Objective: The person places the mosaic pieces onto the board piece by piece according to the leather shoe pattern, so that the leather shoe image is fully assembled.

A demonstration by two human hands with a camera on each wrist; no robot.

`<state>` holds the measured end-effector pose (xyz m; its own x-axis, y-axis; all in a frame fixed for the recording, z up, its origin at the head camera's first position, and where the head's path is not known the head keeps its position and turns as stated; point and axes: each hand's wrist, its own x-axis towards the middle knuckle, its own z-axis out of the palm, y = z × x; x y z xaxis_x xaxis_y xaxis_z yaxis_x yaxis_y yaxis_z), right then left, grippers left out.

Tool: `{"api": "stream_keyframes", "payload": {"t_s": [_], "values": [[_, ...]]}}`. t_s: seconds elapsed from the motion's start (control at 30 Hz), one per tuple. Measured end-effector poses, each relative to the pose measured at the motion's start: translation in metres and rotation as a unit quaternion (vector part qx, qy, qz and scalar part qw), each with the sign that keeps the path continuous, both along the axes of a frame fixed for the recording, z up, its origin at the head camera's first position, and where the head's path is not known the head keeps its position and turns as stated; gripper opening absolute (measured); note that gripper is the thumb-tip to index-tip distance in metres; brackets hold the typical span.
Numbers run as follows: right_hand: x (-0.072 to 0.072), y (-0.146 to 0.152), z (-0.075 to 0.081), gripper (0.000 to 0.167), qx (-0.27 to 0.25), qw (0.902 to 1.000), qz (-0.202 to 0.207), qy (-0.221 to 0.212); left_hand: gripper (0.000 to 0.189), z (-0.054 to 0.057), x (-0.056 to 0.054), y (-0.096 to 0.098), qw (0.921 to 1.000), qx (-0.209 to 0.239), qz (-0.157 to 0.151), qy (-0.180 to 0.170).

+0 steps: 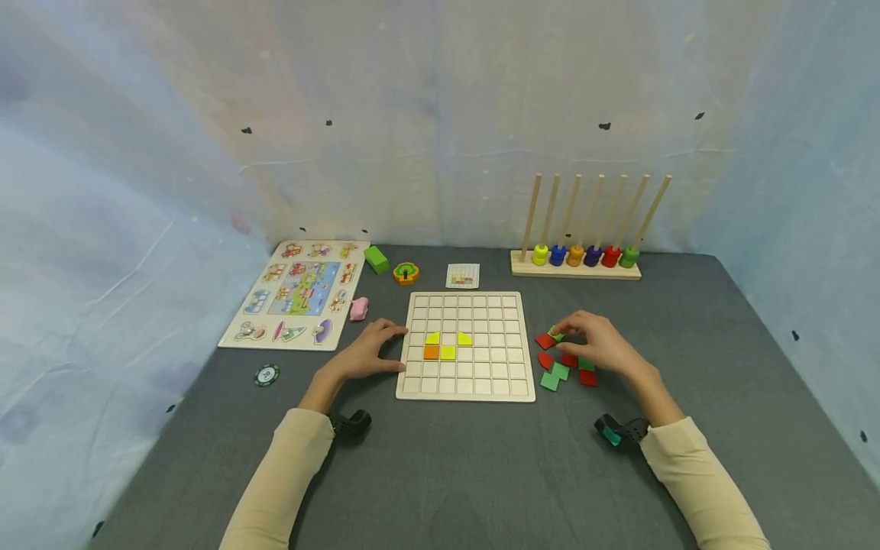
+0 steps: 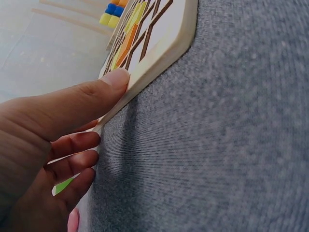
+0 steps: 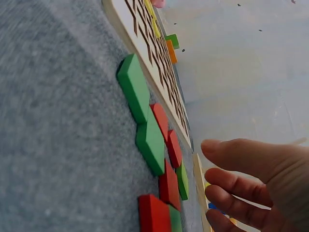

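A wooden grid board lies flat, with an orange square tile, a yellow square tile and two curved yellow tiles in its cells. My left hand is at the board's left side, thumb and fingers spread along it; the left wrist view shows the thumb tip on the edge. My right hand hovers over loose red and green tiles right of the board, thumb and fingers apart with nothing between them. A green square tile and a red tile show in the right wrist view.
Behind the board lies a small pattern card. A peg stand with coloured beads stands back right. Leftward are a picture puzzle board, a pink figure, a green block, a tree piece and a round chip.
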<state>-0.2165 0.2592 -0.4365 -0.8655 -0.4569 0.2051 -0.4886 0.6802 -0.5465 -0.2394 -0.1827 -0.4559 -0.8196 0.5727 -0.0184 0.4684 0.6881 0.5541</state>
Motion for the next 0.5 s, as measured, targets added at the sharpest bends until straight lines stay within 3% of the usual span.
{"api": "stream_keyframes", "payload": {"t_s": [0.27,0.5], "values": [[0.005,0.002,-0.002,0.024,0.017,0.9992,0.014,-0.033,0.070,0.001,0.001,0.000,1.0000,-0.001,0.002,-0.001],[0.012,0.003,-0.003,0.026,0.031,0.9946,0.069,-0.072,0.070,0.001,0.001,0.001,1.0000,-0.002,0.004,-0.003]]}}
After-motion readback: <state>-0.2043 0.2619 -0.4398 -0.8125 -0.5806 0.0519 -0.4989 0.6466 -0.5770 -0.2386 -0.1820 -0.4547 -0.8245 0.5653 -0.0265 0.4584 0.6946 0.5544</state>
